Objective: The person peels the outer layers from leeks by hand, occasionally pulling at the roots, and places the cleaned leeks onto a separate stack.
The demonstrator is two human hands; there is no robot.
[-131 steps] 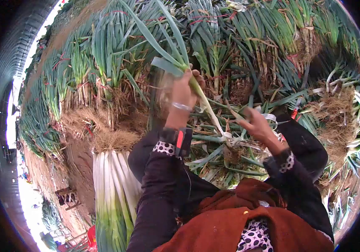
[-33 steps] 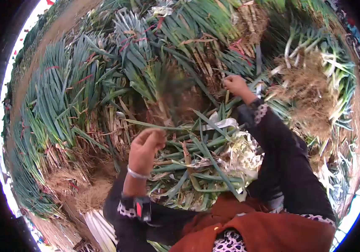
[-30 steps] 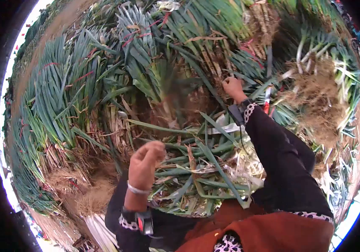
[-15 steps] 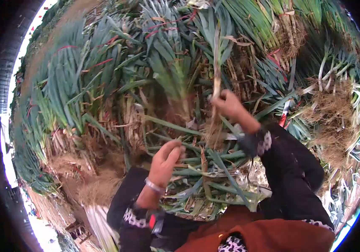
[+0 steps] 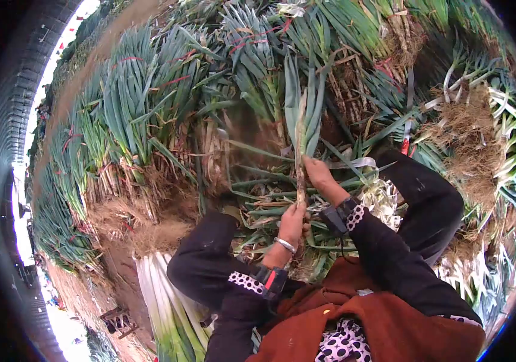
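A leek [image 5: 299,130] with dry, brownish outer skin stands nearly upright in front of me, its green leaves pointing away. My left hand [image 5: 293,222] is closed round its lower end, by the roots, which the fingers mostly hide. Higher up, my right hand [image 5: 320,176] has its fingers closed against the stalk from the right side. Beneath both hands lies a heap of stripped green leaves and peelings [image 5: 264,211].
Bundles of unpeeled leeks [image 5: 131,114] tied with red bands stretch across the far side and left. Peeled white leeks [image 5: 164,289] lie at my lower left. More leeks with tangled roots [image 5: 469,139] are piled on the right. A small dark crate-like object [image 5: 118,321] sits lower left.
My left hand, earlier apart with nothing visible in it, has come up and gripped the leek's root end. My right hand has shifted slightly down and left on the stalk. The view has turned a little.
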